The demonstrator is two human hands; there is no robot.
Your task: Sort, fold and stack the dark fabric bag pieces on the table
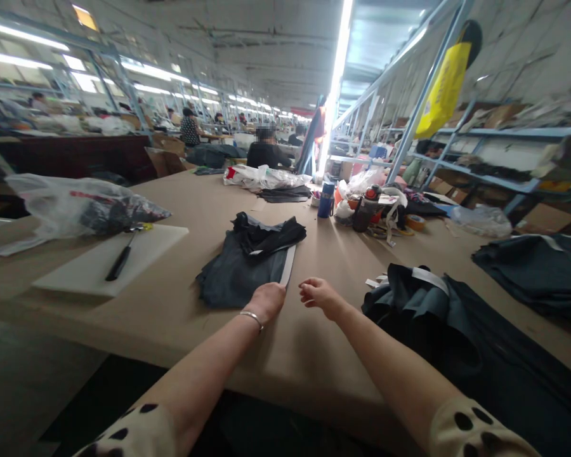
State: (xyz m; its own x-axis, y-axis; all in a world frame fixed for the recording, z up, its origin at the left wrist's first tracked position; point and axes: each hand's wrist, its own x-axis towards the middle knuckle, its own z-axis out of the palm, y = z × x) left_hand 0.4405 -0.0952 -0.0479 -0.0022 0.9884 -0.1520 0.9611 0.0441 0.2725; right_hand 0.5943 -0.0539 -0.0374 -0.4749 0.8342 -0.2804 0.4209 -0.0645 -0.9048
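Observation:
A stack of dark grey fabric pieces (238,270) lies in the middle of the table, a white strip (288,263) running along its right edge. My left hand (267,301) is closed on the near right corner of the stack, where the strip ends. Just to the right, my right hand (320,296) hovers over the table with loosely bent fingers apart and nothing visible in them. Farther right, a bunched dark garment (423,304) with a white band lies across the table and over its front edge.
On the left, a hammer-like tool with a black handle (118,263) rests on a white board (83,276) beside a clear plastic bag (57,200). A blue bottle (326,200), tape roll (415,221) and clutter stand at the back. Folded dark fabric (537,270) lies far right.

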